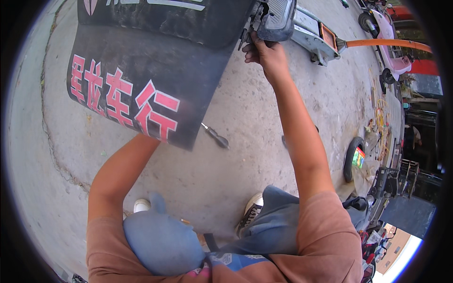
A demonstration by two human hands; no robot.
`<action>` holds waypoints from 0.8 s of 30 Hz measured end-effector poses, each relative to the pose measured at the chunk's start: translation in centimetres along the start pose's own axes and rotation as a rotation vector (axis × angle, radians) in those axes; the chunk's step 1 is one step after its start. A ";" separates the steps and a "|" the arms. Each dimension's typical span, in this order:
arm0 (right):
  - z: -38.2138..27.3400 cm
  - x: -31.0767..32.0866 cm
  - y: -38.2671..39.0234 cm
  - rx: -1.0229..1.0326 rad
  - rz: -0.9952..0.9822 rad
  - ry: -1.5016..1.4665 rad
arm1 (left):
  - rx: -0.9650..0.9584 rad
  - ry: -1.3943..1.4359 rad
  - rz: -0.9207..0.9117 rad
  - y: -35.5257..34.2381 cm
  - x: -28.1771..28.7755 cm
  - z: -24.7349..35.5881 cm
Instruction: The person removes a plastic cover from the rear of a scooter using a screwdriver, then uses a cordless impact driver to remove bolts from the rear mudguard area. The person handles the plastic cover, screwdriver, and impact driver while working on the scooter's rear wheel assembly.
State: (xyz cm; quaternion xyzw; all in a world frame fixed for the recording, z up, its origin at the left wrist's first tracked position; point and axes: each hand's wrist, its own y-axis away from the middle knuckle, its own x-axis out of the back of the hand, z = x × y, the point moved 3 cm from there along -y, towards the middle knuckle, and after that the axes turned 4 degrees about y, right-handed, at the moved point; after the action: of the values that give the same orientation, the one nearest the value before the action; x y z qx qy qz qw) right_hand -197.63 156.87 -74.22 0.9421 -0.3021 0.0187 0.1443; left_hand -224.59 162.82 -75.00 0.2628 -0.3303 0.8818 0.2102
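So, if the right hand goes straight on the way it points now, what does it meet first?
The right hand points up and away, already against the dark metal part under the vehicle's edge. That part is met first; the grey floor jack lies behind, though depth is unclear.

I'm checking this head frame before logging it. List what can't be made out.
- Left hand: hidden behind the black mud flap; only the forearm shows.
- Right hand: fingers tucked under the grey vehicle part; what they grip is unclear.
- Screwdriver: tip covered by the flap's edge.
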 end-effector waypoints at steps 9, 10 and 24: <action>1.2 0.9 -0.1 0.593 0.113 0.297 | -0.007 -0.002 -0.007 0.1 0.1 0.2; 0.6 0.4 0.1 0.475 0.082 0.239 | -0.007 -0.008 -0.005 0.1 0.2 0.1; 0.4 -0.6 -0.5 -0.109 -0.030 -0.321 | -0.020 -0.011 0.000 0.3 0.4 0.2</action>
State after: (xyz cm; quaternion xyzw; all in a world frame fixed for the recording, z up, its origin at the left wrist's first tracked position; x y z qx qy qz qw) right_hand -197.83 157.51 -74.86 0.9282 -0.3077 -0.1505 0.1456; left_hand -224.97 162.57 -74.80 0.2656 -0.3401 0.8771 0.2108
